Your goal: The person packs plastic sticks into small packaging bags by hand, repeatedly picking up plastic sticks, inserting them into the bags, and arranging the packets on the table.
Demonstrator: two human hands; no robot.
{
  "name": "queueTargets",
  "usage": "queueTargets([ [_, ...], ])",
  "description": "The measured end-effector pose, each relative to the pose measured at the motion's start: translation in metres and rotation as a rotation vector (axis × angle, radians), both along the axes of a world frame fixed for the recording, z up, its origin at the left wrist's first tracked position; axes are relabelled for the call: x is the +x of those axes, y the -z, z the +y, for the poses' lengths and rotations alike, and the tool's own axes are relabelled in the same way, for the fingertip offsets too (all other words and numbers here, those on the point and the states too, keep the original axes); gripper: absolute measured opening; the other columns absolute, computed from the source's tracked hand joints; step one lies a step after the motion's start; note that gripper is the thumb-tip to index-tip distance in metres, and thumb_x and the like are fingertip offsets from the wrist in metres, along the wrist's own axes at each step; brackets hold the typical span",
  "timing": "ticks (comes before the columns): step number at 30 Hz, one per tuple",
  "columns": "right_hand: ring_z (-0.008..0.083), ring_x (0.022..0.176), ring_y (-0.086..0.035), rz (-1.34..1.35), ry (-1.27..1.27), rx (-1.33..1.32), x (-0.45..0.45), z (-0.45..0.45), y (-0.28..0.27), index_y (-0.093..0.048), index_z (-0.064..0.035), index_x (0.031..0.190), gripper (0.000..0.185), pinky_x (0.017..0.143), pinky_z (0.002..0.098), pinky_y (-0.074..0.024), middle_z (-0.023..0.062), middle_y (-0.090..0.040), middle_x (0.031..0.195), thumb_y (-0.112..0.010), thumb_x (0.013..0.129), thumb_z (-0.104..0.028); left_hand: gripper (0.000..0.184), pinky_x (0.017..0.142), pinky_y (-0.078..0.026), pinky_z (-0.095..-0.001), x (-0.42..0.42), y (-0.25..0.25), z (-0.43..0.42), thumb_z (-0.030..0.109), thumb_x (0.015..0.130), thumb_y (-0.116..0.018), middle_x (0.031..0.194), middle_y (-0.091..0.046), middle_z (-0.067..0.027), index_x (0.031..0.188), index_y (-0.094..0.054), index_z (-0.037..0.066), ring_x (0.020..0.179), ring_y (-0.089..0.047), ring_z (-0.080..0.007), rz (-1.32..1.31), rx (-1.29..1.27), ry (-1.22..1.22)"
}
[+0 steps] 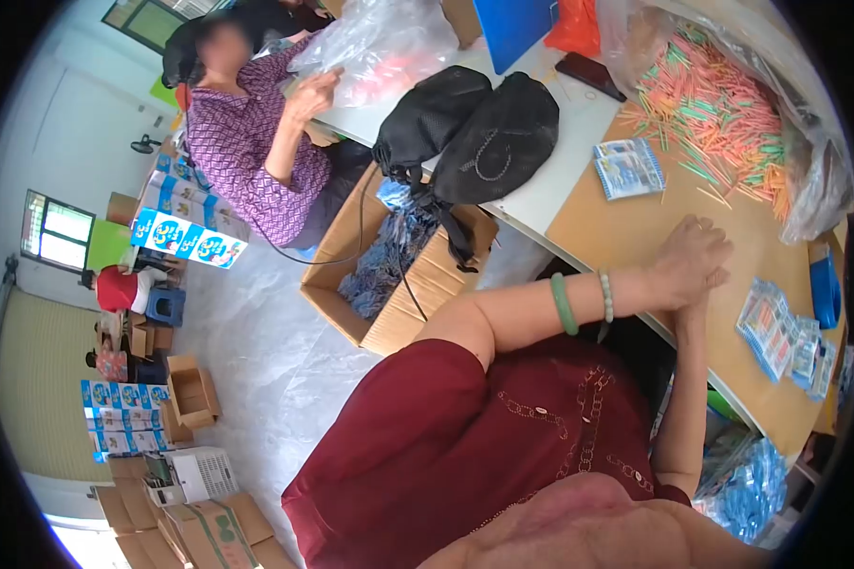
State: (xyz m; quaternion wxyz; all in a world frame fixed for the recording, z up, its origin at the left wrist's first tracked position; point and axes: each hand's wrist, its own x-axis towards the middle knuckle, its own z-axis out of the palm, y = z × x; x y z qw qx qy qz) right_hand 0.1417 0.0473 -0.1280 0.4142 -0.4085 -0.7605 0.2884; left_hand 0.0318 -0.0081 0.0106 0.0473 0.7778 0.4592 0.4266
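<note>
My left hand [678,266], with a green bangle and a beaded bracelet on its arm, lies over my right hand [696,292] above the brown tabletop [598,223]. The left fingers look loosely spread, and no object shows in them. Most of my right hand is hidden by the left, so its fingers cannot be told apart. Beyond the hands lies a flat blue-and-white printed packet [628,169]. To their right are more printed packets [767,327]. A heap of thin coloured sticks [716,114] spills from a clear plastic bag [816,180].
Two black bags [498,137] and a dark phone [588,76] lie on the white table. An open carton [427,284] holds blue stringy material. A co-worker in a purple patterned shirt [256,152] sits across, near a clear bag. Blue packaging [745,488] hangs below the table edge.
</note>
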Motion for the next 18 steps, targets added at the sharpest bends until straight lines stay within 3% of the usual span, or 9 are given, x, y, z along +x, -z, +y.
queueTargets([
  [5, 0.0259, 0.122, -0.04, -0.087, -0.028, 0.156, -0.005, -0.024, -0.021, -0.036, -0.0017, 0.133, 0.048, 0.099, 0.0366, -0.0363, 0.0139, -0.041, 0.134, -0.05, 0.092, -0.022, 0.039, 0.099, -0.036, -0.0481, -0.001, -0.012, -0.023, 0.015, 0.075, -0.065, 0.117, -0.049, -0.0216, 0.108, -0.053, -0.002, 0.114, -0.045, -0.041, -0.039, 0.279, 0.003],
  [9, 0.0252, 0.124, -0.038, -0.145, -0.034, 0.279, -0.008, -0.051, -0.059, -0.034, -0.0012, 0.134, 0.05, 0.101, 0.036, -0.0345, 0.013, -0.039, 0.135, -0.049, 0.093, -0.024, 0.039, 0.103, -0.031, -0.0491, -0.005, 0.008, -0.022, 0.015, 0.075, -0.065, 0.119, -0.046, -0.0229, 0.106, -0.05, -0.003, 0.117, -0.042, -0.0407, -0.153, 0.158, 0.051],
  [18, 0.0256, 0.119, -0.043, -0.031, -0.063, 0.3, -0.006, -0.05, -0.072, -0.04, -0.001, 0.129, 0.044, 0.098, 0.0358, -0.0369, 0.0131, -0.045, 0.129, -0.049, 0.093, -0.024, 0.038, 0.101, -0.035, -0.0486, -0.004, 0.008, -0.028, 0.014, 0.078, -0.062, 0.12, -0.048, -0.0227, 0.111, -0.051, -0.004, 0.115, -0.044, -0.0433, -0.053, 0.167, -0.005],
])
